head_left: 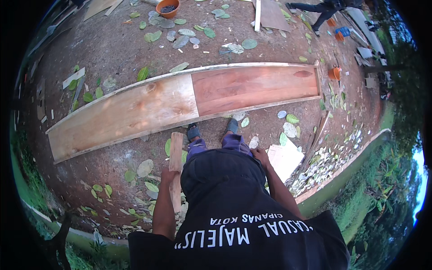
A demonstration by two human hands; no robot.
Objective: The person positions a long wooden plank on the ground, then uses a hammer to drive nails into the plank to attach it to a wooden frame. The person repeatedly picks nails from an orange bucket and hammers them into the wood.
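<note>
At my left side, my left hand (168, 175) is closed around a short, narrow wooden plank (176, 153), which stands out lengthwise beside my leg. My right hand (260, 155) hangs against my right thigh. Its fingers are curled in and mostly hidden, so I cannot make out whether it holds anything. In front of my feet lies a long, shallow wooden panel with raised edge strips. Its left part is a pale plywood sheet (130, 110), its right part a reddish sheet (252, 87), and the two meet at a straight seam.
An orange bucket (168, 8) of dark bits stands at the far side, and another orange bucket (334, 73) sits past the panel's right end. A pale board (284, 161) lies right of me. Fallen leaves dot the dirt. Another person's legs (321, 20) show at the far right.
</note>
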